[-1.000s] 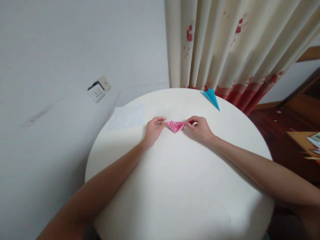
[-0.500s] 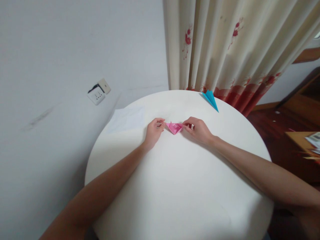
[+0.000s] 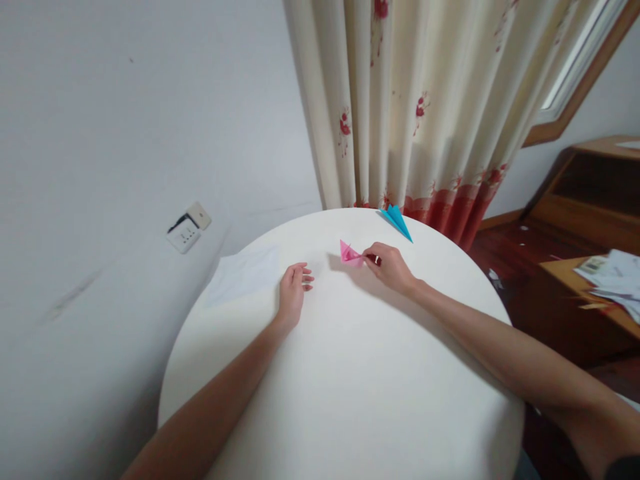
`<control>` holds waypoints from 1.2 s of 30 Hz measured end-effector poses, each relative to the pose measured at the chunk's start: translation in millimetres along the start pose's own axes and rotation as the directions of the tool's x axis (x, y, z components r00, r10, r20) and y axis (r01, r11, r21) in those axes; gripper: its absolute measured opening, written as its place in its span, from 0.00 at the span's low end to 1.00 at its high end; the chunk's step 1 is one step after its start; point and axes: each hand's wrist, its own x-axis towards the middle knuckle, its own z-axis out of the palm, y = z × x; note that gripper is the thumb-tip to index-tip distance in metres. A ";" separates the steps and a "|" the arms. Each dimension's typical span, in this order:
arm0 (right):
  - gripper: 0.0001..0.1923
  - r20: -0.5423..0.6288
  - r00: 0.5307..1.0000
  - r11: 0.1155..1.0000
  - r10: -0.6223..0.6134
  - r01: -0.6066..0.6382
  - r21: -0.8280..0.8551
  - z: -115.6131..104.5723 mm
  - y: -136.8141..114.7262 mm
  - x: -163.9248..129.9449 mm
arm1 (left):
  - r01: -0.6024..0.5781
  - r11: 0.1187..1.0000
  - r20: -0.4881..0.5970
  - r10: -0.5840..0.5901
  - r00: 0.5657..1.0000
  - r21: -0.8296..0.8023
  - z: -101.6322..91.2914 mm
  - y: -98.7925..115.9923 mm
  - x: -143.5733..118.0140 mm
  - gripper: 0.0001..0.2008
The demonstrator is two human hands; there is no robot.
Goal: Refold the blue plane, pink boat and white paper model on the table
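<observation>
A small pink folded paper boat is pinched at its right end by my right hand. It appears slightly raised, with its shadow falling on the white round table below and to its left. My left hand holds nothing and rests to the left of the boat, apart from it, its fingers loosely curved and separated.
A blue paper plane lies at the table's far edge. White paper sheets lie at the left by the wall with its socket. Behind hangs a patterned curtain. Papers lie on a wooden surface at right.
My left hand has let go of the paper boat and drawn away to the left. My right hand keeps its end, and the boat has tilted. The view has turned right.
</observation>
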 end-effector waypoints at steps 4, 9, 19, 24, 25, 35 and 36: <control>0.09 -0.069 0.998 0.991 0.008 -0.017 -0.134 -16.4 23.0 21.0 | -0.001 1.000 0.003 0.002 1.000 -0.010 -1.3 2.0 -1.4 0.17; 0.11 -0.077 0.989 0.932 0.125 -0.144 -0.332 -26.0 64.1 49.6 | -0.010 1.000 -0.004 0.010 1.000 -0.009 -2.8 2.4 -1.7 0.17; 0.11 -0.053 0.962 0.856 0.269 -0.264 -0.444 -2.3 125.1 57.1 | -0.007 0.999 -0.016 0.007 1.000 -0.038 -5.5 -2.4 3.1 0.17; 0.11 -0.138 0.957 0.887 0.256 -0.289 -0.361 -2.3 127.1 52.3 | 0.005 0.999 -0.010 -0.005 1.000 -0.041 -4.3 -3.1 2.9 0.16; 0.12 -0.160 0.955 0.889 0.252 -0.293 -0.351 -4.0 126.4 52.2 | 0.007 0.999 -0.009 -0.008 1.000 -0.043 -3.8 -3.3 2.9 0.15; 0.18 -0.327 0.902 0.932 0.281 -0.338 -0.132 -25.2 89.3 45.7 | -0.255 0.880 0.121 0.225 0.967 0.400 -24.0 14.2 16.2 0.09; 0.18 -0.319 0.900 0.926 0.297 -0.353 -0.136 -26.0 85.3 43.2 | -0.284 0.836 0.151 0.241 0.959 0.470 -30.0 16.8 18.5 0.09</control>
